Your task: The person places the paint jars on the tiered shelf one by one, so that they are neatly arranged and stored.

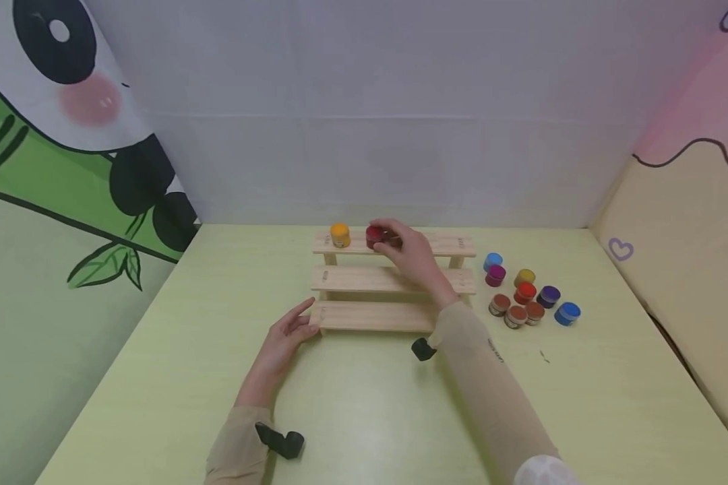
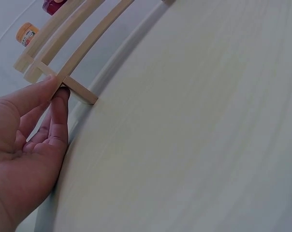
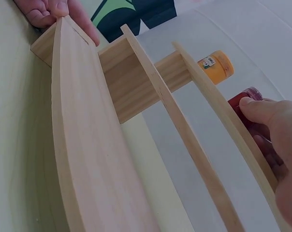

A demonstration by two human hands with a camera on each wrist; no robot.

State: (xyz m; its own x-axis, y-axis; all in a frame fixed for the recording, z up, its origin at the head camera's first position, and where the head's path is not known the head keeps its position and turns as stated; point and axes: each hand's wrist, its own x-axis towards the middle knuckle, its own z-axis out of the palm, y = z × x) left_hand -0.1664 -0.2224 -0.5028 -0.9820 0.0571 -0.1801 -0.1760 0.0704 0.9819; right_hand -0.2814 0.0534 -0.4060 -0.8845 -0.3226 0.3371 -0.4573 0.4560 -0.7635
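A three-tier wooden stepped rack (image 1: 370, 316) stands on the table. My left hand (image 1: 284, 345) is at the left end of its lowest step; the left wrist view shows the thumb and fingers (image 2: 60, 104) pinching that corner. Up at the top step, my right hand (image 1: 414, 257) grips a small dark red paint jar (image 1: 373, 236) between thumb and fingers. The jar is at the top board, though whether its full weight rests there I cannot tell. To its left an orange-yellow paint jar (image 1: 340, 236) stands upright on the same board.
Right of the rack, several paint jars stand in a loose group, among them a red jar (image 1: 525, 292), a purple jar (image 1: 549, 296), a blue jar (image 1: 567, 314), a magenta jar (image 1: 495, 275) and a brown jar (image 1: 500, 305). A pale wall (image 1: 376, 162) rises behind the table.
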